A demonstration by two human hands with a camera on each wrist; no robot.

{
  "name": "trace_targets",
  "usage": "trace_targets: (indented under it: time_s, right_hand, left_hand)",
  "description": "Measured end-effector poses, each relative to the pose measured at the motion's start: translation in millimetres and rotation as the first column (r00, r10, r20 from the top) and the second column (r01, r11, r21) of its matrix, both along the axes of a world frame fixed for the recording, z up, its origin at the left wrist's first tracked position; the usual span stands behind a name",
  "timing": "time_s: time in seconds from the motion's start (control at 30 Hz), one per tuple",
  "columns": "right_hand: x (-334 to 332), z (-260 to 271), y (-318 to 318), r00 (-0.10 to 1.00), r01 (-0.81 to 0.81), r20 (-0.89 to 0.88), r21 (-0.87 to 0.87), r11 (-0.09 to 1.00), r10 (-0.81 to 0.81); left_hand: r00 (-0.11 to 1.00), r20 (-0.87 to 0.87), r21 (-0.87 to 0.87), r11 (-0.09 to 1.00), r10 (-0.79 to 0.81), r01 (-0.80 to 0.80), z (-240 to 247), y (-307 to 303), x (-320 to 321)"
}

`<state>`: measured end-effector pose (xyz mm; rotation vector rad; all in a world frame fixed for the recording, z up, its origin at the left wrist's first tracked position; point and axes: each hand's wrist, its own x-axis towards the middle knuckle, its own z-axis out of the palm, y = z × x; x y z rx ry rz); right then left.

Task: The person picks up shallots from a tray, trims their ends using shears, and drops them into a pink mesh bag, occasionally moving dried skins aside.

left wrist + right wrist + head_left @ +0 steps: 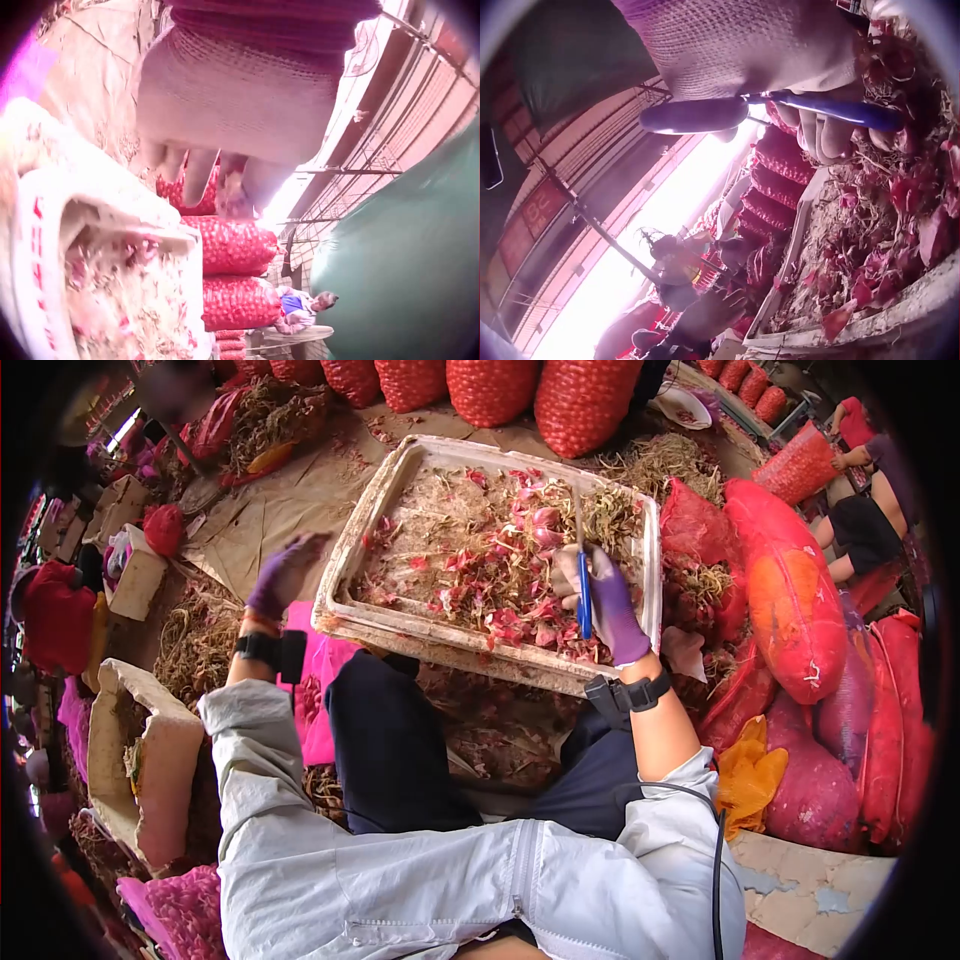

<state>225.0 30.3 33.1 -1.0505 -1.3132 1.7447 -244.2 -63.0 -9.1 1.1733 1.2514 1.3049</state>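
Observation:
My right hand, in a purple-cuffed, pale-palmed glove, holds blue-handled scissors over the right side of a white tray. The blade points toward the tray's far side, and both blue handles show in the right wrist view. Below the fingers lies a heap of red onion bulbs, loose skins and dry stalks. My left hand, gloved alike, hovers outside the tray's left edge with its fingers loosely extended. In the left wrist view the left palm faces the camera, holding nothing visible.
Full red mesh sacks stand beyond the tray. Long red sacks are piled at the right, near another person. A foam box sits at the lower left, and dry stalks cover the ground by it.

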Motion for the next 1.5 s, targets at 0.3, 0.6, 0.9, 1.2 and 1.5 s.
trace_targets:
  time_s: [0.3, 0.6, 0.9, 1.2, 1.5]
  right_hand:
    - [13, 0, 4, 0.991, -0.106, -0.106, -0.279, 0.954, 0.079]
    - [22, 5, -4, 0.997, -0.071, -0.007, -0.32, 0.945, 0.073]
    - [9, 16, -5, 0.967, -0.005, 0.252, -0.14, 0.99, 0.04]
    - [13, -29, 13, 0.836, -0.052, 0.536, 0.293, 0.955, -0.119]
    - [-6, -33, 21, 0.871, 0.089, 0.472, 0.115, 0.989, -0.133]
  left_hand:
    - [0.865, -0.5, -0.443, 0.846, 0.042, -0.297, -189, -185, -104]
    - [0.252, -0.852, -0.01, 0.468, 0.459, -0.884, -117, -88, -41]
    - [0.753, -0.65, 0.379, 0.903, 0.105, 0.201, 24, 113, 254]
    - [0.592, -0.795, 0.249, 0.96, 0.128, 0.127, 25, 133, 303]
    - [0.731, -0.682, 0.05, 0.994, -0.036, 0.095, 39, 95, 286]
